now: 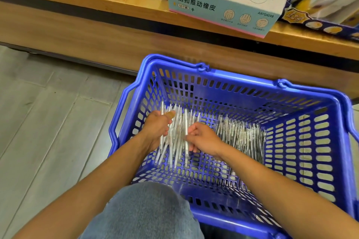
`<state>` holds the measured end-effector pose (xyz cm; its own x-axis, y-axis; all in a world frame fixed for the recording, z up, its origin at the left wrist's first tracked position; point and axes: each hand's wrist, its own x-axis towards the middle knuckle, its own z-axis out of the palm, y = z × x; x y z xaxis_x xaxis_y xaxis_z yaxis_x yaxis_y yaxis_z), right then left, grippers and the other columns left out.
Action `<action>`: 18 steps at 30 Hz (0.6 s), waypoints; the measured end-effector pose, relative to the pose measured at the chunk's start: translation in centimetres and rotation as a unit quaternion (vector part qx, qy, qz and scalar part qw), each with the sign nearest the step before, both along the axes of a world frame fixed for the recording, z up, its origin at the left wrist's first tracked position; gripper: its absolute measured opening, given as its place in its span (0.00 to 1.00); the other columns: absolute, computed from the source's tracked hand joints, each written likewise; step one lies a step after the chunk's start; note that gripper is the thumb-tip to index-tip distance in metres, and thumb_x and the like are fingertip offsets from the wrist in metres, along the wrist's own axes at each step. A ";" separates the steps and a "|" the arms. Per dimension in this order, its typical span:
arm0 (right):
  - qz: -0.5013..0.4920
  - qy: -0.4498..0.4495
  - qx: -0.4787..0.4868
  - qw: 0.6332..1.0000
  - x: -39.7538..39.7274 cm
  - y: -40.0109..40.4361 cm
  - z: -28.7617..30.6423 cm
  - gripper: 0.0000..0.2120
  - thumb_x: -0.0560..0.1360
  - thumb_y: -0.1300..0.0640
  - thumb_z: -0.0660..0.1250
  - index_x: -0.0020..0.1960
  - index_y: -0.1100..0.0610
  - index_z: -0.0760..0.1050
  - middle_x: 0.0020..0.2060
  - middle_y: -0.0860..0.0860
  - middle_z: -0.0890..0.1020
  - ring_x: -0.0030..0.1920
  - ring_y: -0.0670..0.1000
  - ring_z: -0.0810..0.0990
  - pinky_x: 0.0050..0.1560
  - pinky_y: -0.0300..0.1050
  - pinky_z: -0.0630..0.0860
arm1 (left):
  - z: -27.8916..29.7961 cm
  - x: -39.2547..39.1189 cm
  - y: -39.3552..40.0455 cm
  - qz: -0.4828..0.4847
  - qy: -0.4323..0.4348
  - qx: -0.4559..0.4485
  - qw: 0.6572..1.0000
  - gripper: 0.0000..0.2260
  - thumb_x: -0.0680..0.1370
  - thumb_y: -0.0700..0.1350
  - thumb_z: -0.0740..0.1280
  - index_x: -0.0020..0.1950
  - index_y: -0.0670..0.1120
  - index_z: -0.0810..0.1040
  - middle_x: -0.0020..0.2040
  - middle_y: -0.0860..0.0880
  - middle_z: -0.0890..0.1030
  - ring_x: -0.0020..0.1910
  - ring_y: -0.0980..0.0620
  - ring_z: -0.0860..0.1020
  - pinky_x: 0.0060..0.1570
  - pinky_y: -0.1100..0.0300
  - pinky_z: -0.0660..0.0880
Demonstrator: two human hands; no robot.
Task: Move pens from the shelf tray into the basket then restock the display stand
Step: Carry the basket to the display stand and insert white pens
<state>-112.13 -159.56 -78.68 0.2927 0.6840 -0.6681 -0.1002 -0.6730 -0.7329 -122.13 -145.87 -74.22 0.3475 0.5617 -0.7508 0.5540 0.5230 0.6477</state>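
Observation:
A blue plastic basket (242, 83) stands on the floor below the wooden shelf. Inside it, my left hand (157, 129) grips a thick bundle of clear white pens (177, 137), held roughly upright with their tips toward the basket floor. My right hand (204, 138) curls its fingers round the right side of the same bundle. A second heap of clear pens (240, 136) lies flat on the basket floor to the right of my hands. No shelf tray or display stand shows.
A wooden shelf (108, 0) runs across the top. On it sit a pale eraser box with cartoon pictures (223, 0) and a dark blue display box (326, 6). Grey floor planks (48, 122) lie left of the basket. My knee in grey fabric (147, 211) is below.

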 end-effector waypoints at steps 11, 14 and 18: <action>-0.086 0.111 0.124 0.982 -1.8 2.6 2.8 0.12 0.73 0.62 0.73 0.53 0.63 0.74 0.35 0.55 0.82 0.32 0.50 0.81 0.32 0.39 0.77 | 0.4 0.3 -0.2 -0.032 -0.029 -0.028 0.999 0.33 0.78 0.49 0.70 0.78 0.40 0.60 0.71 0.42 0.73 0.62 0.46 0.77 0.59 0.51 0.76; -0.087 0.166 0.117 0.975 -1.2 2.3 2.0 0.12 0.73 0.62 0.73 0.54 0.63 0.75 0.39 0.56 0.84 0.34 0.51 0.82 0.31 0.38 0.77 | 0.4 0.4 -0.1 -0.025 -0.020 -0.028 0.999 0.27 0.81 0.48 0.65 0.77 0.41 0.61 0.62 0.45 0.78 0.57 0.52 0.78 0.54 0.57 0.74; -0.087 0.034 -0.044 0.995 -1.0 1.2 -1.4 0.06 0.76 0.60 0.69 0.50 0.63 0.77 0.41 0.58 0.84 0.35 0.51 0.82 0.40 0.45 0.81 | 0.3 0.3 -0.2 -0.002 -0.010 -0.025 1.000 0.19 0.84 0.46 0.61 0.73 0.41 0.65 0.45 0.49 0.79 0.42 0.53 0.78 0.59 0.52 0.74</action>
<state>-113.11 -158.40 -80.10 0.3540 0.5658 -0.7447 -0.2672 -0.7019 -0.6603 -121.85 -146.11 -73.91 0.3647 0.5219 -0.7711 0.5441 0.5526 0.6313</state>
